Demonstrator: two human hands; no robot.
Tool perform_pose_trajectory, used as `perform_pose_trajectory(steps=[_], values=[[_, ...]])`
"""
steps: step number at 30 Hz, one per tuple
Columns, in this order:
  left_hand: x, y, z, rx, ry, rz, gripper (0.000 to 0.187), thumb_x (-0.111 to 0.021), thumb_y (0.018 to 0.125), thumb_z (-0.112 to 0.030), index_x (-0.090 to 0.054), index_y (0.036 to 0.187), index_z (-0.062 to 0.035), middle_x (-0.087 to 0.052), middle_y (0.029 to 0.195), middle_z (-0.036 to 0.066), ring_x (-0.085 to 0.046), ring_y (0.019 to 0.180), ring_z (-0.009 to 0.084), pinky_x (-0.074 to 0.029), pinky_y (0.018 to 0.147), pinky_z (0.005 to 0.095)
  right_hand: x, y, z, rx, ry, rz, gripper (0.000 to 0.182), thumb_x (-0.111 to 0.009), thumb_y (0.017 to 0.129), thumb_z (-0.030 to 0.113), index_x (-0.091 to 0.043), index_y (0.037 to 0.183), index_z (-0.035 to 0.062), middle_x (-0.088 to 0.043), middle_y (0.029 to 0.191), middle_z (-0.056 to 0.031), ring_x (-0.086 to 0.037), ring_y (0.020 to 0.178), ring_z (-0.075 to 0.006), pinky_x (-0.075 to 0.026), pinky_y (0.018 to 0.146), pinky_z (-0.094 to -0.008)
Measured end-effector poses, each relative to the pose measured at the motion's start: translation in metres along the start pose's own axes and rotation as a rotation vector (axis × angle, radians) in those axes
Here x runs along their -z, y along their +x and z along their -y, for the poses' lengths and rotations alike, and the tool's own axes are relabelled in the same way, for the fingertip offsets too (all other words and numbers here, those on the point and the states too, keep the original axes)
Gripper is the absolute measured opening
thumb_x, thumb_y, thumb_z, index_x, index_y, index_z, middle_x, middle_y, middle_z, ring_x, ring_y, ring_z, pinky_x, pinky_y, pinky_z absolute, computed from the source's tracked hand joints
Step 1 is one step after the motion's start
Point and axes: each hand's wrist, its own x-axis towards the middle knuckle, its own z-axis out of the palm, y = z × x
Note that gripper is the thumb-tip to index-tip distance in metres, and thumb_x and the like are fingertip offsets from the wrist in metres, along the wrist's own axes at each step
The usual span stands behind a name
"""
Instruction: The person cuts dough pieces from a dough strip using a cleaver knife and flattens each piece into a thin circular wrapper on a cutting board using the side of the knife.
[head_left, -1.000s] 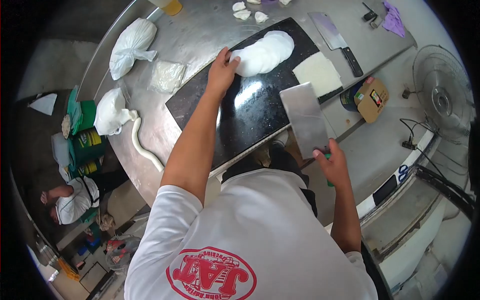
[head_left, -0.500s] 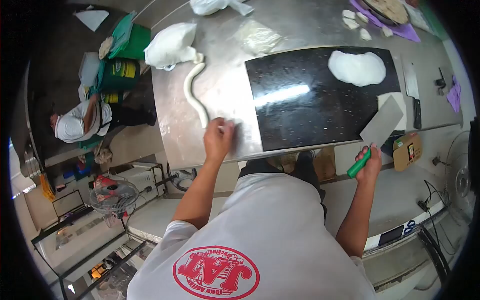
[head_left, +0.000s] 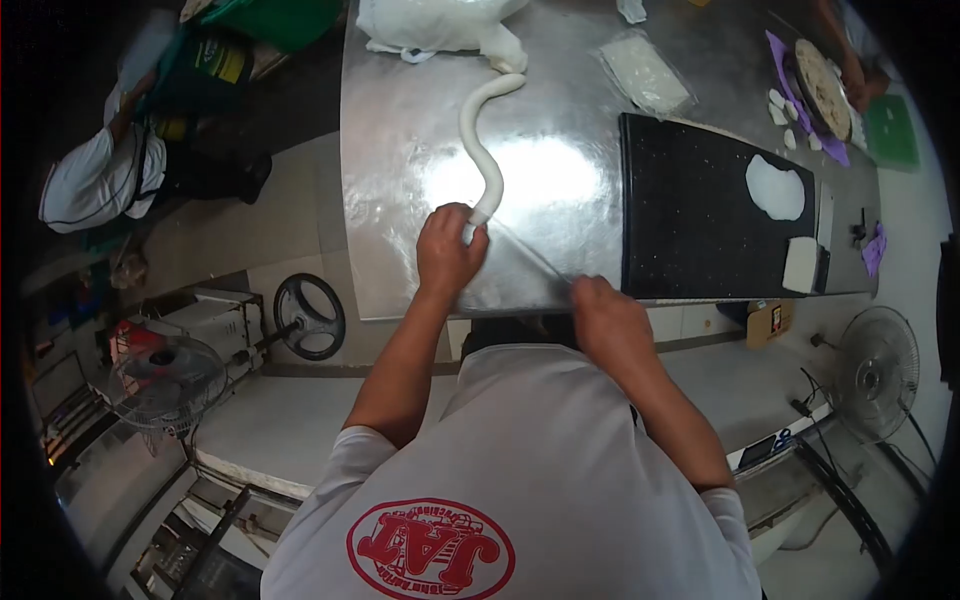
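A white dough rope [head_left: 480, 150] lies in an S-curve on the metal table, running from a white plastic bag [head_left: 430, 25] toward me. My left hand [head_left: 450, 250] is closed around its near end. My right hand [head_left: 612, 318] grips a cleaver [head_left: 530, 252], whose blade shows nearly edge-on as a thin line. The blade's tip reaches the dough right beside my left fingers, while the handle is hidden in my fist.
Right of my hands lies a black board [head_left: 700, 200] with a flattened dough piece [head_left: 775, 187] and a white block [head_left: 800, 264]. A clear plastic packet [head_left: 645, 72] lies behind it. Another person's hand [head_left: 855, 85] is near a round pan [head_left: 823, 88]. A second person [head_left: 100, 175] is at left.
The cleaver in my right hand has swung left from over the board to the dough's near end. My left hand has closed on that end. The camera view has shifted.
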Motion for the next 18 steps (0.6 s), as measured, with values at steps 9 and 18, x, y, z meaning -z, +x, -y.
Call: perform_pose_trajectory(steps=[9,18], values=[[0.008,0.009,-0.004,0.289,-0.193,0.163,0.029,-0.067,0.081,-0.006,-0.067,0.109,-0.0046,-0.065,0.096,0.013,-0.061,0.081,0.0288,-0.051,0.076,0.0403,-0.031,0.004,-0.013,-0.101,0.049,0.199,0.019,-0.048,0.097,0.007,-0.055,0.115,0.0046,-0.068,0.096,-0.0202,-0.071,0.083,-0.0397,-0.056,0.074,-0.0513],[-0.075,0.047,-0.148,-0.478,-0.020,0.681,0.032,-0.065,0.097,-0.028,-0.072,0.077,-0.0043,-0.067,0.090,0.015,-0.062,0.094,0.0347,-0.049,0.084,0.0466,-0.024,-0.183,-0.137,-0.441,0.622,-0.219,0.024,-0.066,0.098,0.026,-0.062,0.101,0.0025,-0.070,0.083,-0.0177,-0.071,0.079,-0.0362,-0.053,0.070,-0.0460]])
